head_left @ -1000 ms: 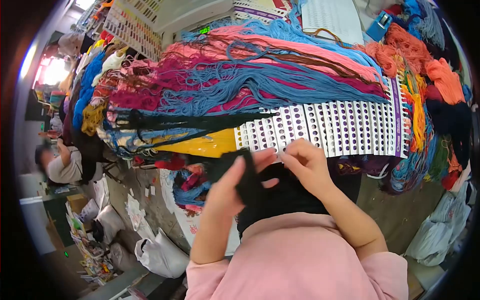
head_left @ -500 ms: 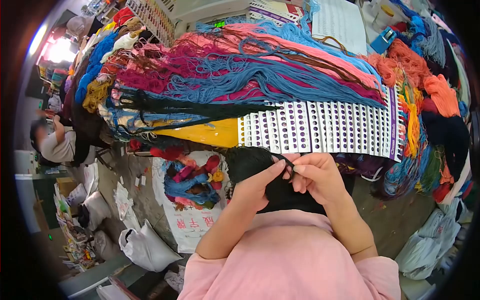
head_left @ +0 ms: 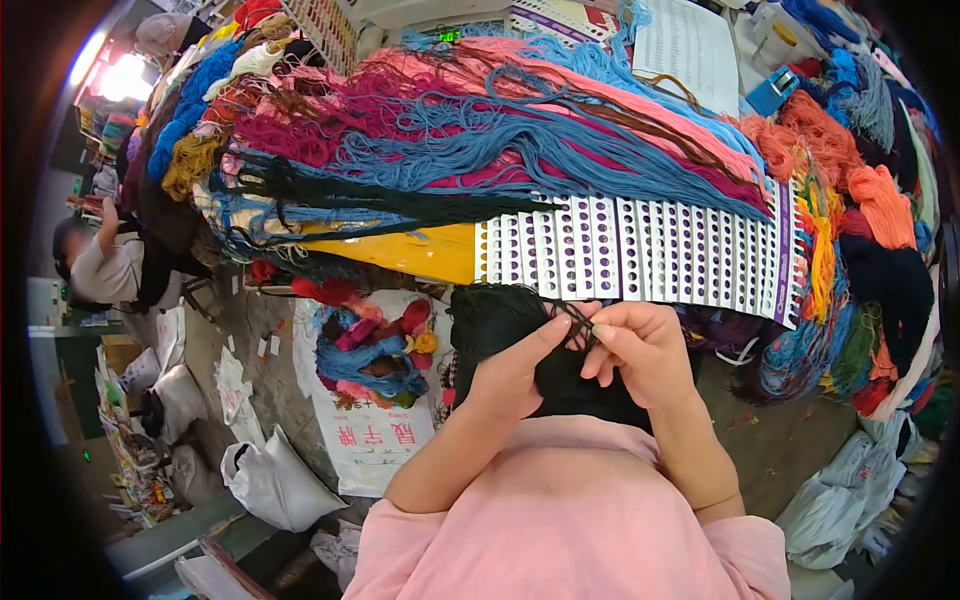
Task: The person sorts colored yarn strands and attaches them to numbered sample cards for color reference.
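In front of my lap, my left hand (head_left: 515, 372) is closed on a thick skein of black thread (head_left: 492, 325), which hangs out past its left side. My right hand (head_left: 642, 345) pinches a few black strands between thumb and forefinger, its other fingers curled beneath. These strands stretch across the small gap between both hands, loose and partly crossed. Just beyond my hands lie white punched cards (head_left: 640, 250) with rows of holes. Long blue threads (head_left: 480, 150) and dark green-black threads (head_left: 370, 205) lie over the table, their ends reaching the cards.
A yellow surface (head_left: 410, 255) shows left of the cards. Colourful skeins lie on a printed white sack (head_left: 370, 440) on the floor. A stuffed white sack (head_left: 280, 485) stands farther left. Coral yarn (head_left: 882, 205) hangs at the right. Another person (head_left: 105, 260) sits far left.
The black strands between my hands have spread from one tight bundle into separate, crossing strands. My right hand has shifted slightly, still pinching. The view has moved a little.
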A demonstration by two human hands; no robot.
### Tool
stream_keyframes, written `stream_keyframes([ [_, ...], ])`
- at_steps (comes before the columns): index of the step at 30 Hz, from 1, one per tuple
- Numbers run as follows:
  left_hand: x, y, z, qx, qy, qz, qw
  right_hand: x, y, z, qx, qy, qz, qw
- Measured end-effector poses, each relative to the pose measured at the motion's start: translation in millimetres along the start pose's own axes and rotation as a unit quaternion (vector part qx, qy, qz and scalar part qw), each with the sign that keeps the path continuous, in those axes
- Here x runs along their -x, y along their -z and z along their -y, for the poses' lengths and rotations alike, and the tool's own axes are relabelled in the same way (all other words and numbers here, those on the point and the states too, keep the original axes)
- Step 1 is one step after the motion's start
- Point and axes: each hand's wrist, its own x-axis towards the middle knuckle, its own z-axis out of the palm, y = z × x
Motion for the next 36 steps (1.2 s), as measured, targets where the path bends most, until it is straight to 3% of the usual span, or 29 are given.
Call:
stream_keyframes([
  [16, 0.6, 0.5, 1.4, -0.009, 0.002, 0.006, 1.000, 1.6, -5.1, 2.7, 0.012, -0.015, -0.009, 1.000],
  [22, -1.5, 1.2, 3.6, 0.010, -0.001, 0.012, 1.000, 2.0, -0.7, 1.9, 0.120, -0.012, -0.012, 0.993],
  [26, -0.9, 2.1, 4.2, -0.038, 0.003, -0.024, 0.999, 1.6, 2.7, -1.6, 0.052, 0.000, 0.001, 0.999],
  [31, -0.1, 7.9, 1.4, 0.002, 0.011, 0.064, 0.998, -0.1, 12.7, -1.1, -0.165, -0.043, 0.084, 0.982],
  [34, -0.6, 3.3, 0.1, 0.038, 0.002, 0.080, 0.996, 1.0, 20.8, -6.7, -0.139, -0.035, 0.098, 0.985],
  [36, -0.1, 0.0, -1.0, 0.069, -0.009, 0.098, 0.993, 0.8, 15.2, -3.3, -0.146, -0.058, 0.039, 0.987],
])
